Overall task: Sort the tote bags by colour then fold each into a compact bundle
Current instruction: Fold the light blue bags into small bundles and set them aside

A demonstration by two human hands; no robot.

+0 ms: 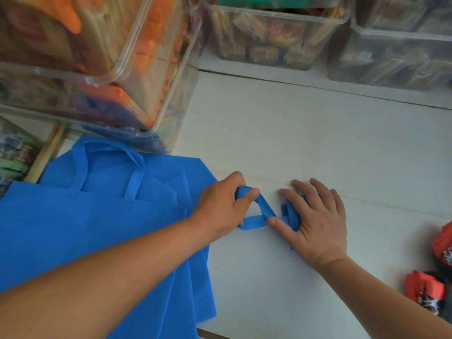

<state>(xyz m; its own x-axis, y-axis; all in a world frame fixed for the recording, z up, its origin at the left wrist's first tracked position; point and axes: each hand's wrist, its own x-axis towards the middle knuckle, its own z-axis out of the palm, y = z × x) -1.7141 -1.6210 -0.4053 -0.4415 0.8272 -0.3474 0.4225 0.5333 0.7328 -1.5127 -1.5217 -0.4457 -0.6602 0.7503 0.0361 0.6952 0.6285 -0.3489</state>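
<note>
Tote bags stacked at left await folding; your left hand pinches the strap of one nearly finished blue bundle pressed under your spread right hand.

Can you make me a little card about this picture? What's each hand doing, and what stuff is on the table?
Left hand: left hand grips the blue fabric strap, fingers curled round it.
Right hand: right hand presses flat on the small folded blue bundle.
Waiting pile: flat blue fabric tote bags, stacked left of the hands.
Other bundles: red-and-black folded bundles at the right edge.
Boxes: clear plastic bin holding orange things, back left.
Surface: white table.
</note>
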